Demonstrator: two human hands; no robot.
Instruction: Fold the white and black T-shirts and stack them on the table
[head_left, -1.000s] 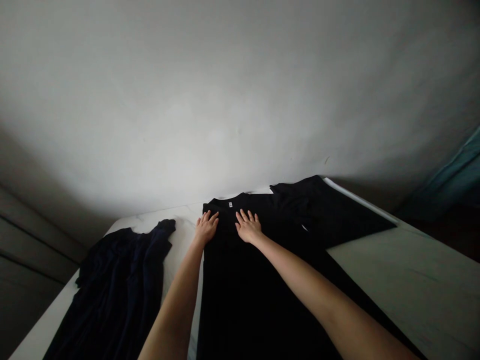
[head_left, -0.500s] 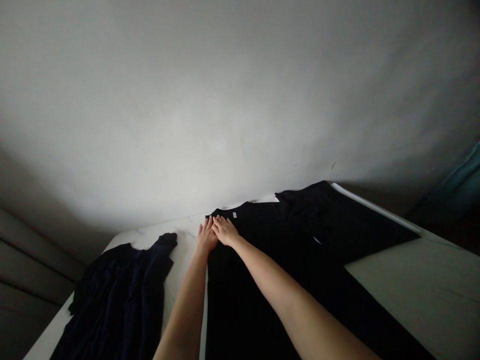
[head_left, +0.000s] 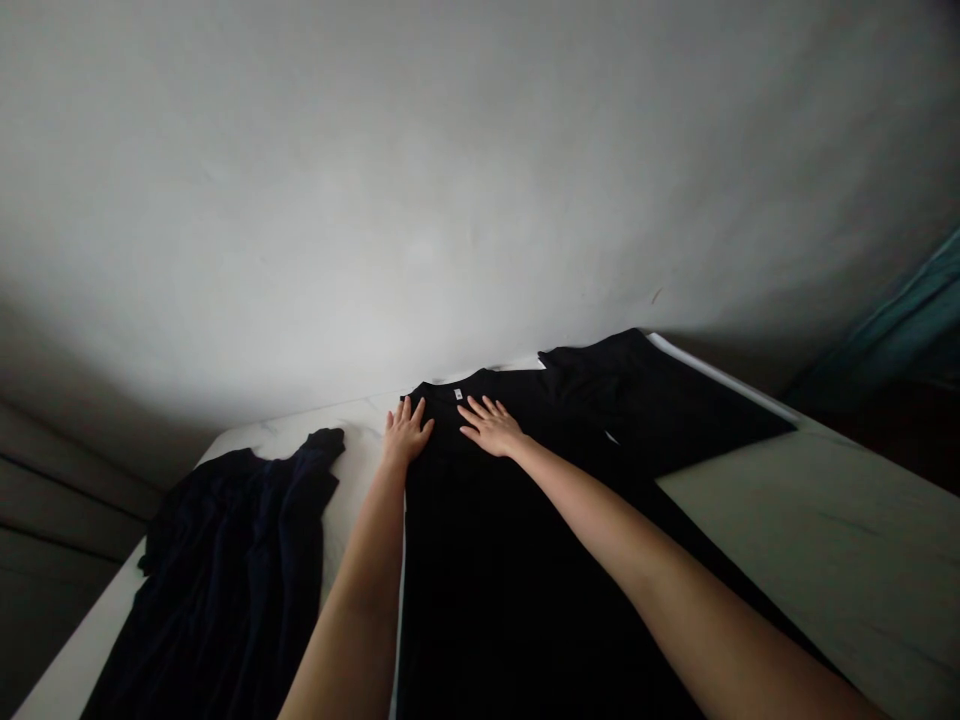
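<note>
Along the table's (head_left: 847, 530) middle lies a black short-sleeved top (head_left: 487, 560); smoothing its shoulder seems in hand, and a next stroke calls for light, even pressure. Both arms reach far, palms down, fingers spread, gripping nothing: left hand (head_left: 406, 435) at its left edge, right hand (head_left: 491, 428) near the label (head_left: 458, 394).

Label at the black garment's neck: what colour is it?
The label is white, seen in the head view.

Both hands (head_left: 406, 435) (head_left: 491, 428) seemingly lie flat on a black garment (head_left: 517, 570).
</note>
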